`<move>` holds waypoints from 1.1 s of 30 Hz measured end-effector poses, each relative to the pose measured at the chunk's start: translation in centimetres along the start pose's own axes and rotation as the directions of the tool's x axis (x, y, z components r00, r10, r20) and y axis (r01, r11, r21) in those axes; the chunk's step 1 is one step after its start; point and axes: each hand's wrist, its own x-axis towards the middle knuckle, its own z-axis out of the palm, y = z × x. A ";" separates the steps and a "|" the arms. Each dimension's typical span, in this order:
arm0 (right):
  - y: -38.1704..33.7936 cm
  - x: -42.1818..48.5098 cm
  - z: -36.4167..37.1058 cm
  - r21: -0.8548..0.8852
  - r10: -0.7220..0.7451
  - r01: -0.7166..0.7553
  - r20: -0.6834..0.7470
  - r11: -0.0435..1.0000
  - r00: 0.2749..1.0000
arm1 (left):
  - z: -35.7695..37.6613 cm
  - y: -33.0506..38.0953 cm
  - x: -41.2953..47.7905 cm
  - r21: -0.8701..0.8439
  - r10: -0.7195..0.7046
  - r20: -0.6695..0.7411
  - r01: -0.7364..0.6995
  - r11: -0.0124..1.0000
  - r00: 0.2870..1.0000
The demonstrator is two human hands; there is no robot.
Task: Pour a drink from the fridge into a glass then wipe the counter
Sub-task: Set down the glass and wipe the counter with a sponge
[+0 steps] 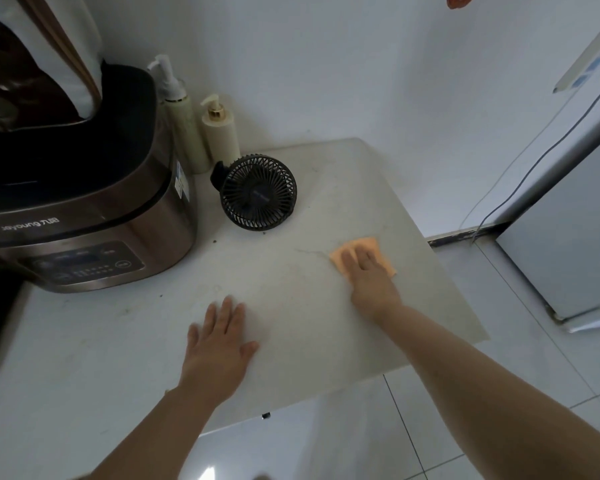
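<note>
While wiping appears under way, one rice cooker (pixel 80 216) sits at the counter's (pixel 291 327) left edge, two pump bottles (pixel 187 133) and one small fan (pixel 258 192) toward the back. Left hand (pixel 219 344) lies flat, fingers spread, likely bracing. Right hand (pixel 369 275) presses flat on one orange cloth (pixel 368 244) near the right edge. No glass shows.

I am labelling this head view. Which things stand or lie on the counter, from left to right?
Rice cooker → taller pump bottle → shorter pump bottle → black fan → orange cloth under the right hand.
</note>
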 end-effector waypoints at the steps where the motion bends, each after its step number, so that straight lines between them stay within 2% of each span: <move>1: -0.7 -0.7 0.7 0.003 -0.066 0.066 0.020 0.998 0.998 | 0.0 0.1 0.0 0.002 -0.003 -0.001 0.003 1.000 1.000; 4: -0.9 -3.0 2.1 0.026 -0.223 0.222 0.052 0.975 0.973 | -0.3 0.3 -0.2 0.003 -0.009 -0.004 0.009 1.000 1.000; 6: 0.5 -3.7 2.0 -0.020 -0.249 0.251 0.069 0.968 0.966 | -0.5 0.5 -0.2 -0.009 -0.009 -0.010 0.009 1.000 1.000; 8: 1.8 -3.4 1.1 -0.059 -0.169 0.172 0.053 0.983 0.984 | -0.7 0.5 -0.4 -0.007 -0.006 -0.021 0.006 1.000 1.000; 11: 2.2 -1.6 0.0 -0.047 0.024 -0.025 -0.021 0.999 0.999 | -0.6 0.3 -0.4 -0.011 -0.004 -0.028 0.004 1.000 1.000; 14: 0.0 0.4 0.1 -0.025 0.105 -0.105 -0.021 0.994 0.994 | -0.4 0.2 -0.4 -0.010 -0.010 -0.024 0.009 1.000 1.000; 16: -2.5 0.8 1.0 -0.027 0.043 -0.043 -0.012 0.999 0.999 | -0.3 0.1 -0.4 -0.005 -0.009 -0.023 0.009 1.000 1.000; 20: -6.9 -1.2 3.6 0.006 -0.211 0.211 -0.001 0.977 0.977 | -0.2 0.1 -0.4 -0.007 -0.004 -0.025 0.004 1.000 1.000; 23: -6.3 -2.9 4.4 -0.007 -0.331 0.331 0.034 0.944 0.943 | -0.3 0.0 -0.5 -0.009 -0.001 -0.018 0.001 1.000 1.000; 25: -4.3 -3.3 4.0 -0.031 -0.361 0.363 0.062 0.931 0.931 | -0.3 -0.1 -0.5 -0.015 0.006 -0.015 -0.006 1.000 1.000; 27: -2.8 -3.0 3.5 -0.024 -0.333 0.333 -0.005 0.943 0.943 | -0.3 -0.1 -0.5 -0.009 0.013 -0.016 -0.013 1.000 1.000; 29: -2.4 -2.1 2.8 -0.036 -0.233 0.231 -0.051 0.972 0.971 | -0.2 -0.2 -0.5 0.000 0.018 -0.014 -0.018 1.000 1.000; 31: -3.5 -0.3 2.0 -0.049 -0.086 0.086 -0.008 0.995 0.996 | 0.0 -0.2 -0.5 0.019 0.018 -0.011 -0.018 1.000 1.000; 33: -5.3 1.2 1.5 -0.030 -0.009 0.008 -0.011 1.000 1.000 | 0.1 -0.2 -0.4 0.019 0.018 -0.009 -0.018 1.000 1.000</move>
